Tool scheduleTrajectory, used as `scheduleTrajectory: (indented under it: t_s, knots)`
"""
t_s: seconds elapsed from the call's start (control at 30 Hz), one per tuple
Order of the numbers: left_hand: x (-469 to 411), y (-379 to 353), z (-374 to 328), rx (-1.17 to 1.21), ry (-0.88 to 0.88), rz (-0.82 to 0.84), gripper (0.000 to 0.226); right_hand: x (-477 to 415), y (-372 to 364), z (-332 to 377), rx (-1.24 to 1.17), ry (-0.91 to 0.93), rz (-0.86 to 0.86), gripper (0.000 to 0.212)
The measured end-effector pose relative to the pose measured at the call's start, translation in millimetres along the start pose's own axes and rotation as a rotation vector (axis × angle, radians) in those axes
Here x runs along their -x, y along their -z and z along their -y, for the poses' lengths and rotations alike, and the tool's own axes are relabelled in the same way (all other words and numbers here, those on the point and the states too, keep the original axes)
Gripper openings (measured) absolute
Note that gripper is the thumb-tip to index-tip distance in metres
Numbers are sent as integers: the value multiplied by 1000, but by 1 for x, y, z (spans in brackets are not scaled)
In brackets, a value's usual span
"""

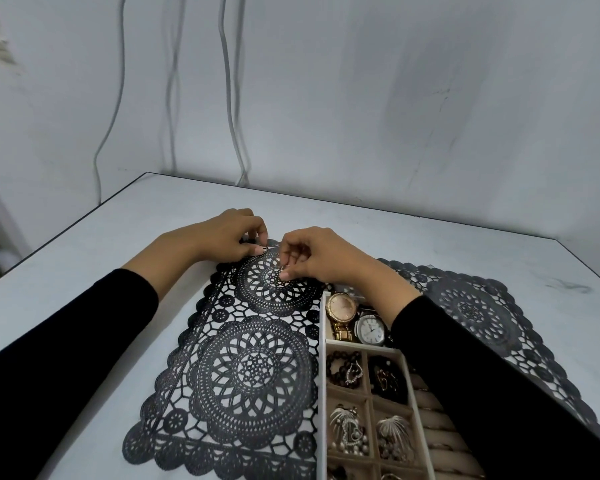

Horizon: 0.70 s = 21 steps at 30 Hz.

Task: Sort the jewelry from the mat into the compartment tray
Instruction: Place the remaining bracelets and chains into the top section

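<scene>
The pale surface point(101, 237) runs out in front of me to the wall, and the black lace mat point(253, 368) lies spread across it. My black sleeves point(66, 348) come in from both lower corners. The compartment tray point(323, 375) sits on the mat, right of its two big rosettes, partly under my right forearm. Its near compartments hold beads, pearls and metal pieces, too tangled to name one by one.

My left hand point(227, 237) rests at the far edge of the mat with its fingers curled and the fingertips down on the lace. Whether it pinches that edge or only presses on it, I cannot tell. My right hand point(317, 256) is just beside it, over the far rosette. Its thumb and forefinger are closed together and the other fingers are bent above them.

In the tray's far compartment lie a rose-gold watch point(342, 306) and, touching it, a silver watch point(370, 329) with a white face.

Smallest of all is the small ring point(284, 268), pinched between my right thumb and forefinger. It is low over the middle of the far rosette, well short of the tray.
</scene>
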State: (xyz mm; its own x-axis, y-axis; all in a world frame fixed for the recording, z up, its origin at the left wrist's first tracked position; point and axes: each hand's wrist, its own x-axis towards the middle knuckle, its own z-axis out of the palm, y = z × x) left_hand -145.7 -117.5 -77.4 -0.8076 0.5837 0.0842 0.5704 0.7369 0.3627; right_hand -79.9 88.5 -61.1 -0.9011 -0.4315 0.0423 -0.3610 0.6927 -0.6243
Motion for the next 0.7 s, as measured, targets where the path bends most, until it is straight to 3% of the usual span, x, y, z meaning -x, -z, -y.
scheduleTrajectory:
  t_s: [0.4,0.7]
  knots:
    - [16,-3,-2,108,-89,-152,15,4,11,0,-31,-83,-35,12]
    - [40,-13,-23,356,41,-343,10,45,33,12,-185,-126,-113,9]
